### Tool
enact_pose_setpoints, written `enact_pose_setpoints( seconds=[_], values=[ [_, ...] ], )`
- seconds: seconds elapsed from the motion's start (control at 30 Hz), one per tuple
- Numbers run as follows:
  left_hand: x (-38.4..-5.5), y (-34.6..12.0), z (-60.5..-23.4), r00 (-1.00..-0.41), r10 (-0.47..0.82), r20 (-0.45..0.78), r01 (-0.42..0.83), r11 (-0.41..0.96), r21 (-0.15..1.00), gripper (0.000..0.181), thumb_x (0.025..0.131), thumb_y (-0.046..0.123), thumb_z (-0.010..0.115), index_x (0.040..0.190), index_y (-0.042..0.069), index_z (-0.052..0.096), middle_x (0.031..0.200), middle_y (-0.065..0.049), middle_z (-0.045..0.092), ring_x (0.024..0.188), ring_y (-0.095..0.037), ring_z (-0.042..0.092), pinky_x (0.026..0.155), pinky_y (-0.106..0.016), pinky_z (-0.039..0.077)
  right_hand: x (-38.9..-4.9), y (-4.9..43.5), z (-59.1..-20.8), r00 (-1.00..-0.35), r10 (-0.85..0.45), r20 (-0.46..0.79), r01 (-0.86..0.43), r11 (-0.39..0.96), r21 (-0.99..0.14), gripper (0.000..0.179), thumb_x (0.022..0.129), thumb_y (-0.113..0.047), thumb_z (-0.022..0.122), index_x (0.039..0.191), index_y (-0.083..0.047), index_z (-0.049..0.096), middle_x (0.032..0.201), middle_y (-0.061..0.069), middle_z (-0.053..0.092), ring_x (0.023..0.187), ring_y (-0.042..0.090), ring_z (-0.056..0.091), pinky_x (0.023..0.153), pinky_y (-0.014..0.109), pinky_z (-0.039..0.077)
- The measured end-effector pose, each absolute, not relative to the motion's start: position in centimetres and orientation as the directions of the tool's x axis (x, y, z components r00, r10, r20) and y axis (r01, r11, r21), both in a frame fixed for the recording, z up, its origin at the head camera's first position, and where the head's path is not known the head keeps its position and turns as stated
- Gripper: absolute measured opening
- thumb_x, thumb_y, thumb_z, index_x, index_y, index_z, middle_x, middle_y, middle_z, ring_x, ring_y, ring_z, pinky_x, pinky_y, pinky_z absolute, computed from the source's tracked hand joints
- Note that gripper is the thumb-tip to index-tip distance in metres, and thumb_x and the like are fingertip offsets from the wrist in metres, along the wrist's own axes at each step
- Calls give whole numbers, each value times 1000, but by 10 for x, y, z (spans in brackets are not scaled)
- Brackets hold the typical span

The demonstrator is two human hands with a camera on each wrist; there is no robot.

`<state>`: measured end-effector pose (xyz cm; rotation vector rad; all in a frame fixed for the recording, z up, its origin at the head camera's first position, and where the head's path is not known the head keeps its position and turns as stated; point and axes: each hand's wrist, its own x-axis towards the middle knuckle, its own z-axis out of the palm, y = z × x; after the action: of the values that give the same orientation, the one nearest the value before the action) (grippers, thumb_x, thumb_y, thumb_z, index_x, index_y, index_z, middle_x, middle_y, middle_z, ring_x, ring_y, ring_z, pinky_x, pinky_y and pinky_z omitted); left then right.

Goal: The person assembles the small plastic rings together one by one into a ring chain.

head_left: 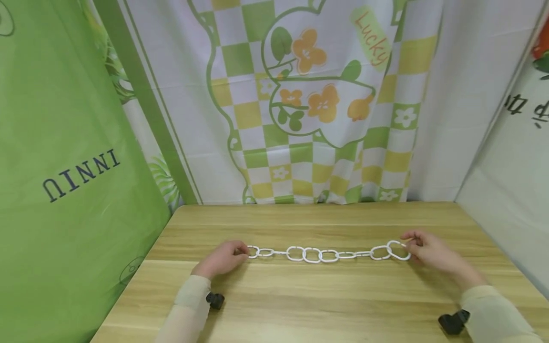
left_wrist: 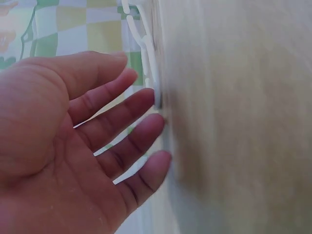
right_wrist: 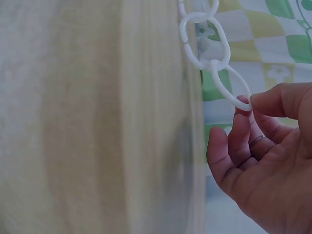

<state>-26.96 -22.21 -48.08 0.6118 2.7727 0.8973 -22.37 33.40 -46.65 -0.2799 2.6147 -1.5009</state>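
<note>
A white plastic chain [head_left: 320, 256] of several oval links stretches left to right across the wooden table [head_left: 300, 305]. My right hand [head_left: 435, 252] pinches its right end link [right_wrist: 223, 91] between thumb and fingers. That link is tilted up in the right wrist view. At the chain's left end is my left hand [head_left: 223, 259], its fingers loosely bent and spread. In the left wrist view the thumb stands apart from the fingers, and the end link [left_wrist: 155, 83] lies right at a fingertip, not between thumb and finger.
A patterned curtain [head_left: 309, 143] with green and yellow checks hangs behind the table's back edge. Green cloth [head_left: 77, 228] hangs at the left, white cloth [head_left: 514, 190] at the right. Small black devices [head_left: 216, 300] are strapped at both wrists.
</note>
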Motion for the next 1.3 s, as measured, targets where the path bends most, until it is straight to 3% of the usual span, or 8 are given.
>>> enact_pose_setpoints(
  seconds=[0.27,0.47,0.73,1.1,1.3],
  values=[
    [-275,-230,-488,-925,378,-32,252,674,694,13,95,24,65,103,14,68,103,2,65,90,-17,57,76,-35,47,-223,333,-474,-982,-188,-27,-82,550,-831,28,94,-2,56,116,14,49,84,11,56,63,15,51,53,26,46],
    [-276,-229,-490,-932,362,-13,248,664,705,13,96,23,64,105,13,68,105,1,65,95,-19,58,82,-40,48,-223,331,-478,-981,-193,3,-128,638,-759,22,90,-4,64,107,9,58,82,8,59,63,13,51,54,25,43],
    [-277,-230,-488,-931,363,-34,234,665,709,16,96,25,64,106,14,67,104,2,65,97,-18,57,83,-40,47,-224,332,-485,-974,-226,2,-162,695,-700,13,88,-5,67,97,3,62,83,4,60,74,13,53,65,25,43],
    [-276,-229,-487,-930,368,-15,254,670,697,16,97,27,63,105,14,67,103,2,65,95,-17,58,83,-40,47,-221,327,-479,-981,-195,-14,-136,732,-667,19,88,-12,69,99,2,62,85,4,61,79,18,54,67,29,44],
    [-273,-222,-479,-933,358,-17,238,654,718,18,97,25,63,108,12,67,100,-1,65,84,-17,57,72,-36,48,-218,320,-471,-981,-194,-24,-119,690,-714,27,93,-17,65,109,5,60,90,7,60,76,19,53,62,28,45]
  ],
)
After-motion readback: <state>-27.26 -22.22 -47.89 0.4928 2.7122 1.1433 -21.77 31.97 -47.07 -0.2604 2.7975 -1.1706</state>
